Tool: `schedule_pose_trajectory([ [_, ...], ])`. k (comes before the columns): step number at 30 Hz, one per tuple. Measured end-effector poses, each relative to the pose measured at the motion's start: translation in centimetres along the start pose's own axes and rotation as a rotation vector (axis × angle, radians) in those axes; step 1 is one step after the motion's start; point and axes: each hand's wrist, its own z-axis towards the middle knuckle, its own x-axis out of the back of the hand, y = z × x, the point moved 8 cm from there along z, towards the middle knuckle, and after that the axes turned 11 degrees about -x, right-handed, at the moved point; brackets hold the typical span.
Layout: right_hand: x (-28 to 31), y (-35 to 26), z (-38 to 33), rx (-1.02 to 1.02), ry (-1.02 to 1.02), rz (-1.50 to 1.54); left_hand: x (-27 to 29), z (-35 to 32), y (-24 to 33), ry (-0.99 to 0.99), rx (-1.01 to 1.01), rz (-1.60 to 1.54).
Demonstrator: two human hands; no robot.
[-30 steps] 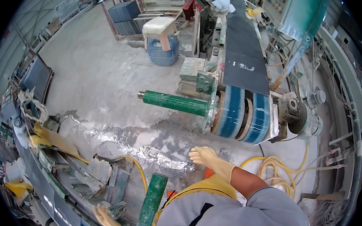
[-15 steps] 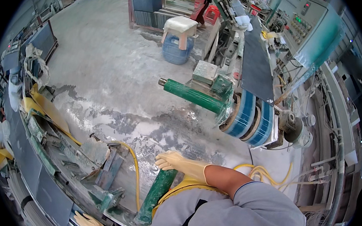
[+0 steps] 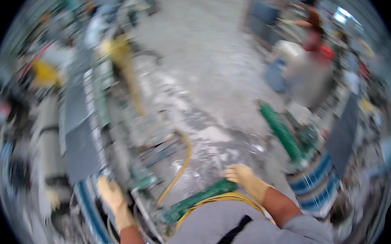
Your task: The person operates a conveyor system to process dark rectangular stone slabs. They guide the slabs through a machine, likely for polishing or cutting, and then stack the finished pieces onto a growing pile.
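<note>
My left hand (image 3: 115, 200), in a cream rubber glove, is open with its fingers stretched out. It lies by the blue belt (image 3: 88, 207) and the near end of a dark grey slab (image 3: 83, 152) on the left-hand line. In a matching glove, my right hand (image 3: 247, 180) is closed over the upper end of a green cylinder (image 3: 198, 199). This cylinder slants across in front of my waist and my yellow apron (image 3: 231, 197). Motion blur softens the picture, and the undersides of the right fingers are hidden.
A yellow hose (image 3: 184, 162) curves over the wet floor (image 3: 209, 68). At right stand another green cylinder (image 3: 281, 131), blue belts (image 3: 312, 181) and a dark slab (image 3: 344, 129). Farther back are a blue drum (image 3: 276, 75) and a co-worker (image 3: 314, 26).
My view has swung left, so the scene has shifted right. My left hand and forearm have come further into view beside the belt. The right hand stays at the green cylinder's end.
</note>
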Motion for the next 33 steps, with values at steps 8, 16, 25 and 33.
schedule_pose_trajectory([
  [8, 1.5, 1.1, 4.0, -0.070, -0.236, 0.116, 2.5, 0.5, 1.9, -0.080, 0.143, 0.025],
  [16, -0.3, -0.2, 2.1, -0.038, -0.063, -0.072, 2.7, 0.2, 2.1, -0.056, 0.129, 0.027],
  [25, 3.2, 1.6, 2.9, -0.058, -0.224, 0.111, 3.3, -0.5, 1.7, -0.069, 0.178, 0.044],
  [33, 3.9, 1.2, 3.6, -0.053, -0.166, 0.094, 3.5, -1.0, 1.8, -0.071, 0.176, 0.042],
])
